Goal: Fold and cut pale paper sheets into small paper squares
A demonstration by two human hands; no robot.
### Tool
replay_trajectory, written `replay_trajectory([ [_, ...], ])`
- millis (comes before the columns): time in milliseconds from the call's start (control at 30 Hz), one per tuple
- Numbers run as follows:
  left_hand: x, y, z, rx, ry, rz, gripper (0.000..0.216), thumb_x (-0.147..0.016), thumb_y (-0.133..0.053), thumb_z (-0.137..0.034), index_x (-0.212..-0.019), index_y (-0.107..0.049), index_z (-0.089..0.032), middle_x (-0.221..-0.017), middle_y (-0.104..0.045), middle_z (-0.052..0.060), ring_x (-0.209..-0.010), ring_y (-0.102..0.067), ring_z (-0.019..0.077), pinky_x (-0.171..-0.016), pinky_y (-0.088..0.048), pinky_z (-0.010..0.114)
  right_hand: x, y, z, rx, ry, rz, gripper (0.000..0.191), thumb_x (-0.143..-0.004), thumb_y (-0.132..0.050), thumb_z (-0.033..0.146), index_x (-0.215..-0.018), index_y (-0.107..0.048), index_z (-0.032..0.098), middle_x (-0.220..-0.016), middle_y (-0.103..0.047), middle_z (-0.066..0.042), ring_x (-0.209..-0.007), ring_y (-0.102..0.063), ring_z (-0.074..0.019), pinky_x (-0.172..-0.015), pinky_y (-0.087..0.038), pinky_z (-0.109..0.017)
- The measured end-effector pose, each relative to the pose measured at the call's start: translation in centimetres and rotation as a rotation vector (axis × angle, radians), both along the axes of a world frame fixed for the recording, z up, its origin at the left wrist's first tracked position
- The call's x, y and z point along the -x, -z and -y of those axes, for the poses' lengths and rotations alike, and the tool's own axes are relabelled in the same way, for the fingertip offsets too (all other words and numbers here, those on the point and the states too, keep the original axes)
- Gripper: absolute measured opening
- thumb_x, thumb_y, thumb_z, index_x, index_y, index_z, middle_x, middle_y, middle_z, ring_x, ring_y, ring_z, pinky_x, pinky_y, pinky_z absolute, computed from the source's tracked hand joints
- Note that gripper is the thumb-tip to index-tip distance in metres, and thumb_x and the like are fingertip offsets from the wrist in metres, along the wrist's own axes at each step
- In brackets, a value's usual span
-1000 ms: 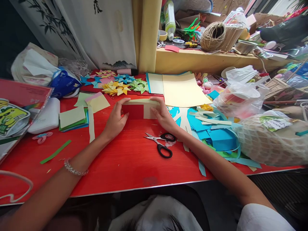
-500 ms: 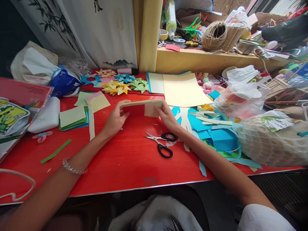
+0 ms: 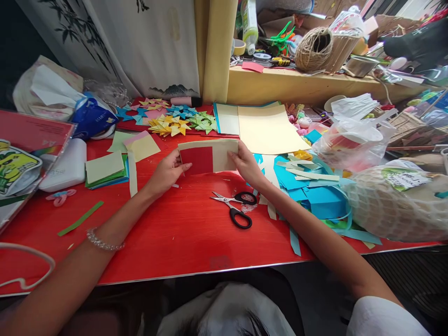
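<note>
A cream paper piece [image 3: 221, 154] with a cut-out window, through which red shows, is held just above the red table [image 3: 168, 242]. My left hand [image 3: 167, 171] pinches its left edge. My right hand [image 3: 247, 164] grips its right edge, fingers closed on the paper. Black-handled scissors [image 3: 235, 208] lie on the table just in front of my right hand.
A large cream sheet [image 3: 268, 129] lies behind. Folded paper stars [image 3: 175, 120] in several colours sit at the back. Blue and cream scraps [image 3: 308, 186] pile up at right, beside plastic bags [image 3: 392, 200]. A stack of square papers [image 3: 105, 170] lies at left.
Both hands lifted the cream paper off the table and tilted it up, so its face and the window now point toward me.
</note>
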State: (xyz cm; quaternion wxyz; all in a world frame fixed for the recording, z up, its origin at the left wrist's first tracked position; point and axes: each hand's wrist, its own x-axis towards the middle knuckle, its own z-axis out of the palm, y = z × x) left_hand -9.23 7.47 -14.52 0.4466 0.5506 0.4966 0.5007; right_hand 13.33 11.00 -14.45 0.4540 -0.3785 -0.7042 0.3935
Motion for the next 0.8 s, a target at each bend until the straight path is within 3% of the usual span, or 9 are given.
replay_trajectory([
  [133,0.1,-0.9,0.4,0.057,0.085,0.089,0.036,-0.066,-0.074,-0.022,-0.1,-0.064,-0.017,-0.094,-0.07,0.006,-0.093,-0.065,0.0246,-0.082,-0.053,0.038,-1.0,-0.8,-0.5,0.213,-0.132,-0.173,0.031,-0.085,-0.054,0.035,-0.111,-0.052,0.019,-0.114,-0.062,-0.009,-0.097,-0.063,-0.0204,-0.086,-0.054,-0.039],
  [300,0.1,-1.5,0.5,0.137,0.062,0.18,0.03,-0.064,-0.075,-0.019,-0.092,-0.064,-0.015,-0.086,-0.069,0.004,-0.084,-0.066,0.0189,-0.077,-0.054,0.03,-1.8,-1.4,-0.5,0.42,-0.283,-0.137,0.036,-0.082,-0.061,0.035,-0.113,-0.058,0.017,-0.109,-0.065,-0.009,-0.08,-0.068,-0.0182,-0.059,-0.061,-0.029],
  [533,0.0,-2.0,0.8,0.213,0.089,0.186,0.025,-0.067,-0.073,-0.017,-0.088,-0.059,-0.016,-0.077,-0.065,-0.001,-0.07,-0.064,0.0117,-0.063,-0.054,0.02,-1.6,-1.2,-0.5,0.398,-0.252,-0.179,0.032,-0.08,-0.065,0.031,-0.107,-0.062,0.013,-0.093,-0.068,-0.008,-0.063,-0.067,-0.013,-0.047,-0.058,-0.021],
  [700,-0.2,-1.9,0.7,0.217,0.083,0.192,0.024,-0.067,-0.074,-0.016,-0.084,-0.058,-0.016,-0.074,-0.062,-0.002,-0.067,-0.062,0.01,-0.062,-0.053,0.018,-1.6,-1.1,-0.6,0.397,-0.234,-0.181,0.033,-0.079,-0.065,0.033,-0.107,-0.062,0.015,-0.093,-0.069,-0.007,-0.061,-0.066,-0.0126,-0.049,-0.059,-0.023],
  [800,-0.2,-1.6,0.6,0.146,0.062,0.162,0.022,-0.068,-0.072,-0.017,-0.086,-0.059,-0.016,-0.077,-0.064,-0.001,-0.073,-0.064,0.012,-0.068,-0.054,0.021,-1.5,-1.0,-0.6,0.348,-0.206,-0.13,0.031,-0.08,-0.063,0.034,-0.105,-0.061,0.016,-0.099,-0.068,-0.007,-0.074,-0.067,-0.0162,-0.062,-0.06,-0.029],
])
